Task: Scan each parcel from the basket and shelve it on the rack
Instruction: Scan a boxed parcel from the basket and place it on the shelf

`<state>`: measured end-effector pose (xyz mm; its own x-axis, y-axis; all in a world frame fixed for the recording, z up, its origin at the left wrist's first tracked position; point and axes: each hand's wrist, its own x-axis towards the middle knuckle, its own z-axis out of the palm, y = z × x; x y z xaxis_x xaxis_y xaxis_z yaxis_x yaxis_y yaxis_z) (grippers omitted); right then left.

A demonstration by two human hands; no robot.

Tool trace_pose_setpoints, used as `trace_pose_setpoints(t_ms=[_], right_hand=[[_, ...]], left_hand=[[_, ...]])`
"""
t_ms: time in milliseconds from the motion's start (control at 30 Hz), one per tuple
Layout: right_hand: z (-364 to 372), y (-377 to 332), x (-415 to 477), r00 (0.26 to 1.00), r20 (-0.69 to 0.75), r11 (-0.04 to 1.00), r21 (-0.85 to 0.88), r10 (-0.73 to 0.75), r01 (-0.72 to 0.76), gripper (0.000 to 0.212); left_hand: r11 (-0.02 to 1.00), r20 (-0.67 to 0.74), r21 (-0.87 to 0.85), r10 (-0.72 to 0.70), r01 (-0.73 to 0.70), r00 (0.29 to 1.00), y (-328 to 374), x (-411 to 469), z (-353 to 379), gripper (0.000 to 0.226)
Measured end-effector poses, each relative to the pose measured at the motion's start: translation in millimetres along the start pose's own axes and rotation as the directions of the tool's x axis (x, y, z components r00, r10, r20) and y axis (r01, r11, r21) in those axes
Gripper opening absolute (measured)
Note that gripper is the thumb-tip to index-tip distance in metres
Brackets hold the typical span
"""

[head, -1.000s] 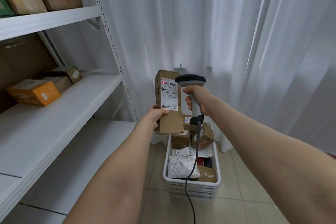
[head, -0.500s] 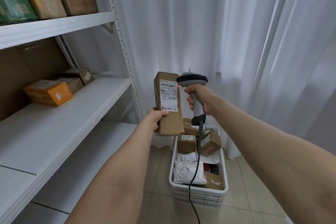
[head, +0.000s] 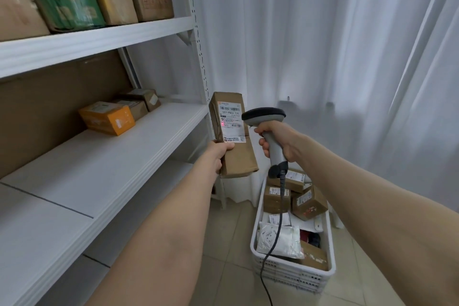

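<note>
My left hand grips a tall brown cardboard parcel upright by its lower left edge. Its white shipping label faces me, and a red scan dot shines on the label. My right hand holds a grey barcode scanner by its handle, head pointed left at the label, a short gap from the parcel. The scanner's black cable hangs down into the white basket on the floor, which holds several cardboard parcels and a white poly bag. The white rack stands at my left.
The middle shelf carries an orange box and two small brown boxes near the back. The top shelf is packed with larger cartons. White curtains hang behind the basket. The floor is tiled.
A red scan dot now shows lower on the label. The view has swung left and up, so the rack fills more of the frame. Both hands keep their holds.
</note>
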<state>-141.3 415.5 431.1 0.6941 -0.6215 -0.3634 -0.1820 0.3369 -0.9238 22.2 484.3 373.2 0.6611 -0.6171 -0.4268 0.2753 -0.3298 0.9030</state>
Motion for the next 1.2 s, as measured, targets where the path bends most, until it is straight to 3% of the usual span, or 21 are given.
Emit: trace_pose_setpoints(t_ms=[267, 833, 1067, 1200], right_hand=[[28.5, -7.0, -4.4, 0.995, 0.102, 1.0, -0.02, -0.005, 0.007, 0.014], [101.5, -10.8, -14.2, 0.94, 0.339, 0.993, -0.09, -0.039, 0.074, 0.02], [114.2, -9.0, -10.7, 0.919, 0.394, 0.998, -0.05, -0.005, 0.027, 0.011], [121.0, -8.2, -3.7, 0.94, 0.34, 1.0, 0.028, -0.005, -0.005, 0.017]], left_hand=[[1.0, -0.105, -0.015, -0.008, 0.007, 0.994, 6.1, -24.1, -35.1, 0.014], [0.996, -0.33, -0.084, 0.007, -0.036, 0.944, 5.8, -89.6, -105.9, 0.01], [0.993, -0.372, -0.108, 0.007, -0.051, 0.928, 2.7, -101.5, -122.2, 0.028], [0.984, -0.418, -0.166, -0.005, -0.071, 0.909, 5.0, -102.2, -135.2, 0.041]])
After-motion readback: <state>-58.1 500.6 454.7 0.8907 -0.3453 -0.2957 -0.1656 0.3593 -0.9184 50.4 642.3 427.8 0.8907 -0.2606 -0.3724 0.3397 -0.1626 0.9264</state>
